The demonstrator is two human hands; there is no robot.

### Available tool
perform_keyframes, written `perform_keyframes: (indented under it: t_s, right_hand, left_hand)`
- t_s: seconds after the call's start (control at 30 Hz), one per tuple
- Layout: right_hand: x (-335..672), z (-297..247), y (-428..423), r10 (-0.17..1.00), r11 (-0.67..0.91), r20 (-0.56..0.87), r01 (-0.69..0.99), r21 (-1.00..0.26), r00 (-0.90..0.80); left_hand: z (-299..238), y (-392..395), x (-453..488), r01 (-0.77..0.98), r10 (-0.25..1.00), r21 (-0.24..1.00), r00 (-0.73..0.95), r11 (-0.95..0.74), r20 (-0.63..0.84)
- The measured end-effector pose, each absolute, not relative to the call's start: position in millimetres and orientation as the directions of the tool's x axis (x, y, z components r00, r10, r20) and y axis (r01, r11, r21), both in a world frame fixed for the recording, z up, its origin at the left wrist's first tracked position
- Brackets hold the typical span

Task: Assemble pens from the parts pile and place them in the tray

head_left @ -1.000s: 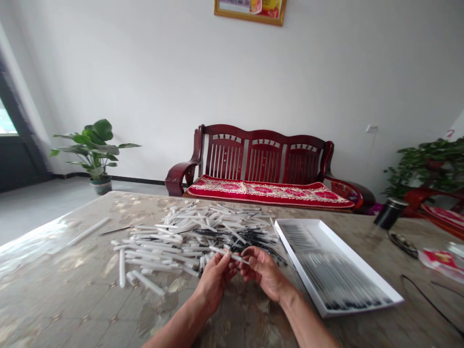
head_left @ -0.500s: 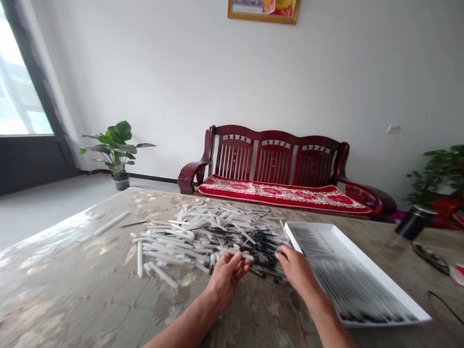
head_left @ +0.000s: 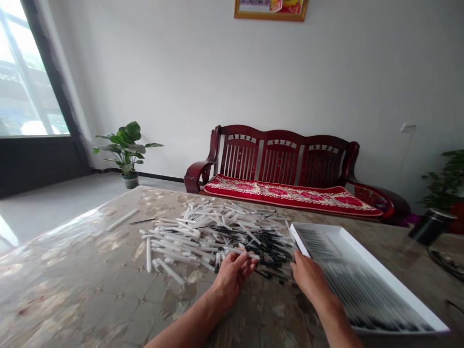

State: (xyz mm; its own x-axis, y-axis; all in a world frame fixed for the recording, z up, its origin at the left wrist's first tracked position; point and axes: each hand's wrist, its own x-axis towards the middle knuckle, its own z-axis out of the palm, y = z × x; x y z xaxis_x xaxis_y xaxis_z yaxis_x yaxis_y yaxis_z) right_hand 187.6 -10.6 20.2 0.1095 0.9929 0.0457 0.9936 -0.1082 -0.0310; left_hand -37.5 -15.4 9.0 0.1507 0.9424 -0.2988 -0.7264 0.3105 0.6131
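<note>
My left hand [head_left: 235, 273] is closed around a white pen barrel [head_left: 250, 254], whose end sticks out to the right past the fingers. It hovers at the near edge of a pile of white pen barrels [head_left: 174, 244]. Thin black pen parts [head_left: 271, 244] lie heaped on the pile's right side. Beside them, my right hand [head_left: 308, 273] is pinched shut near the left wall of a shallow white box [head_left: 391, 270]; what its fingertips hold is too small to make out. Inside the box are rows of slim translucent pens [head_left: 373, 290] with dark ends.
The patterned table [head_left: 119, 299] bears a stray white tube [head_left: 122, 220] and a thin dark rod [head_left: 142, 221] at left. A black cylinder [head_left: 431, 227] and a cable [head_left: 444, 263] are at far right. Behind stands a red wooden bench [head_left: 275, 159]; a potted plant [head_left: 126, 150] is left.
The view has turned slightly left, so everything sits farther right. My right hand has drawn a little nearer to me, beside the box wall. The left hand keeps its hold on the barrel.
</note>
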Motion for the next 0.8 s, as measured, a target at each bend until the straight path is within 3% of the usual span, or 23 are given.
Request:
perform_keyframes:
  t_s: [0.4,0.6,0.7,0.8]
  right_hand:
    - [181.6,24.6,-14.6,0.989,-0.141,0.060,0.989,0.052,0.138]
    - [180.3,26.3,-15.1,0.986,-0.157,0.059,0.987,0.018,0.156]
    - [181.0,25.8,-12.5,0.978,-0.154,0.131,0.985,-0.082,0.164]
    - [174.4,22.4,-8.7,0.959,-0.017,0.250,0.913,-0.408,0.129]
  left_hand:
    - [7.7,-13.9,-38.6,-0.722,0.936,0.613,0.143,0.321,-0.322]
    - [6.9,-12.2,-38.5,-0.724,0.933,0.606,0.146,0.328,-0.330]
    - [6.6,-12.1,-38.5,-0.732,0.934,0.603,0.132,0.317,-0.331]
    - [6.4,-11.7,-38.4,-0.742,0.938,0.601,0.107,0.295,-0.329]
